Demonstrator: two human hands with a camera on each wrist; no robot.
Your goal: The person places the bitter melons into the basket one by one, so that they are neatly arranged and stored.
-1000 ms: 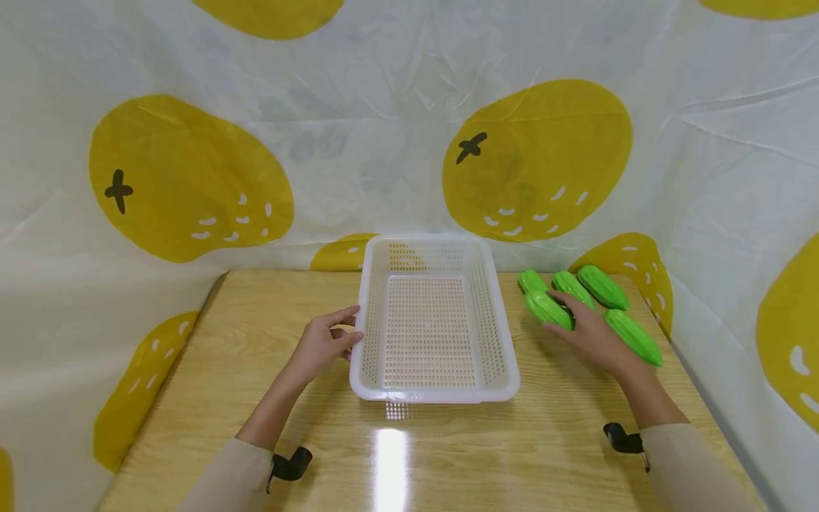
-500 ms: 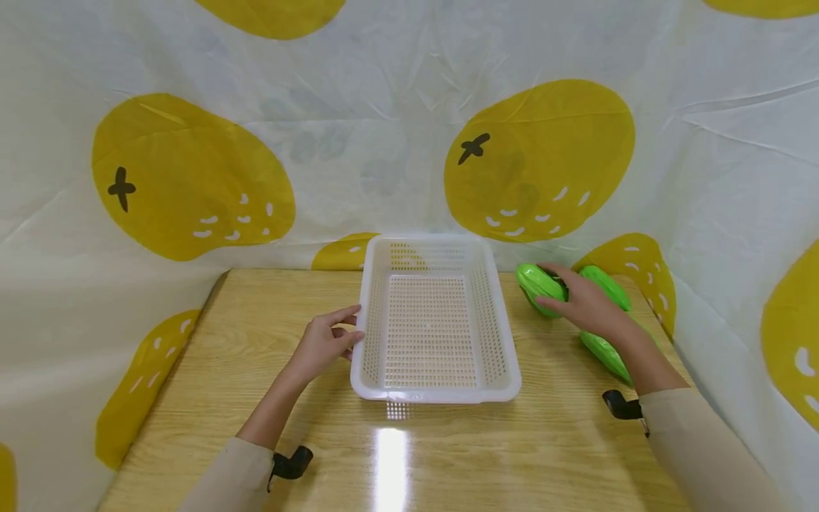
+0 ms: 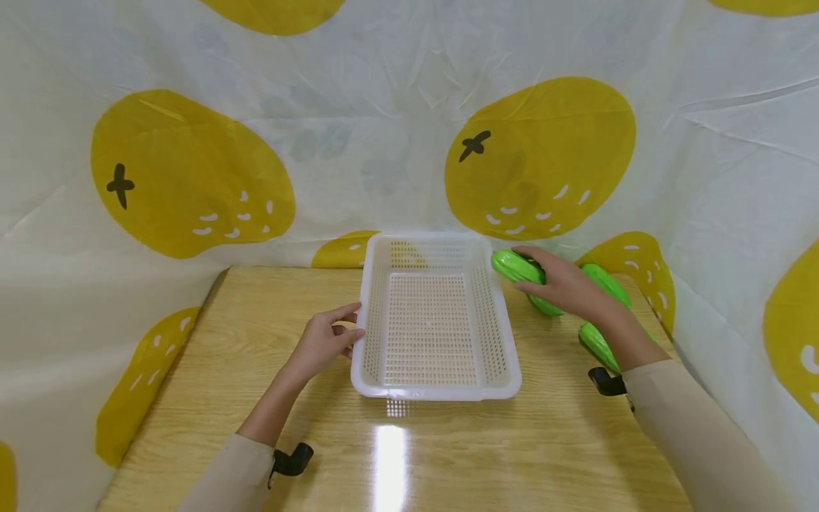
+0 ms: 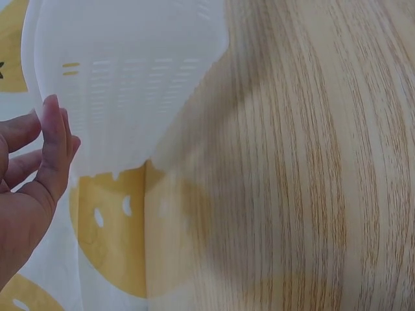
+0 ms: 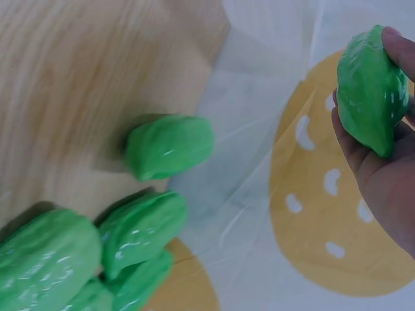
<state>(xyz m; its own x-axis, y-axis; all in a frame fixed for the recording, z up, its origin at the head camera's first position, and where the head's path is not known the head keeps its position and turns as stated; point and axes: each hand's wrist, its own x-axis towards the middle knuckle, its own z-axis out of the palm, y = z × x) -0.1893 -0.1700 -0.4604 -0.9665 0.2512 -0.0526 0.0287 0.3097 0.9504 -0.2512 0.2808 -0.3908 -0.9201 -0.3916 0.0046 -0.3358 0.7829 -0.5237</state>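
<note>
My right hand (image 3: 566,281) grips a green, ridged bitter melon (image 3: 514,264) at the upper right corner of the white basket (image 3: 435,393). In the right wrist view the thumb and fingers wrap this bitter melon (image 5: 371,91), apart from the others. Below it in the head view, another bitter melon (image 3: 547,307) lies on the table. At the basket's left rim my left hand (image 3: 323,343) holds on with bent fingers and thumb. In the left wrist view its fingertips overlap the basket wall (image 4: 123,39). Nothing lies inside the basket.
More bitter melons lie on the wooden table (image 3: 269,306) at the right, one at the back (image 3: 606,283) and one nearer (image 3: 598,346), partly behind the right forearm. A fruit-patterned cloth (image 3: 384,142) hangs behind the table and along both sides.
My right hand has taken a bitter melon off the group and carried it left and up toward the basket's right rim. The left hand and the basket stay put.
</note>
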